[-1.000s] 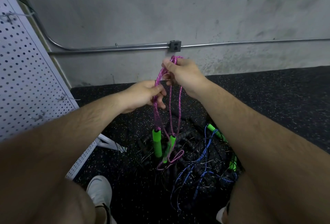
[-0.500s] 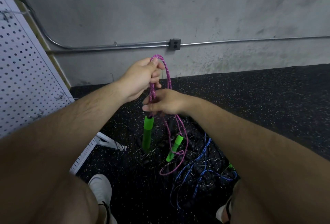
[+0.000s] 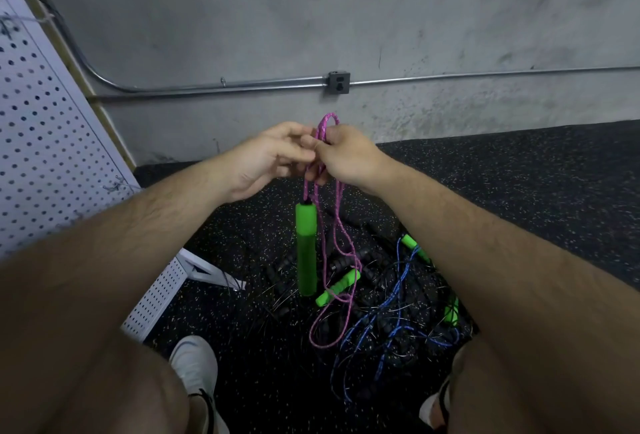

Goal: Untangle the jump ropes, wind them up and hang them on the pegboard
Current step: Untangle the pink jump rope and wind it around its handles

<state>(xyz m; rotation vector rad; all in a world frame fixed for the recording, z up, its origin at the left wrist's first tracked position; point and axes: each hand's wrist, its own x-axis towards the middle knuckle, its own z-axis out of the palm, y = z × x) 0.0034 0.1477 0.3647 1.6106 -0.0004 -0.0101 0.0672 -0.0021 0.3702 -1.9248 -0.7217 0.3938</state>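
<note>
A pink jump rope (image 3: 341, 226) with green foam handles hangs from both my hands in front of the wall. My left hand (image 3: 263, 156) and my right hand (image 3: 346, 153) meet at its top and both pinch the gathered strands, with a small loop sticking up above them. One green handle (image 3: 306, 246) dangles upright below my hands. The other green handle (image 3: 337, 286) lies lower, near the floor. A blue jump rope (image 3: 388, 326) with green handles lies tangled on the floor among black ropes. The white pegboard (image 3: 38, 136) stands at the left.
A pile of black ropes with black handles (image 3: 349, 260) covers the speckled rubber floor ahead of my white shoes (image 3: 194, 368). Wire hooks (image 3: 116, 186) stick out of the pegboard, whose white foot (image 3: 201, 269) rests on the floor. A metal conduit and outlet box (image 3: 338, 82) run along the concrete wall.
My right hand has risen from below my left hand to meet it at the top of the pink rope. The hanging loops have grown shorter and one handle hangs higher.
</note>
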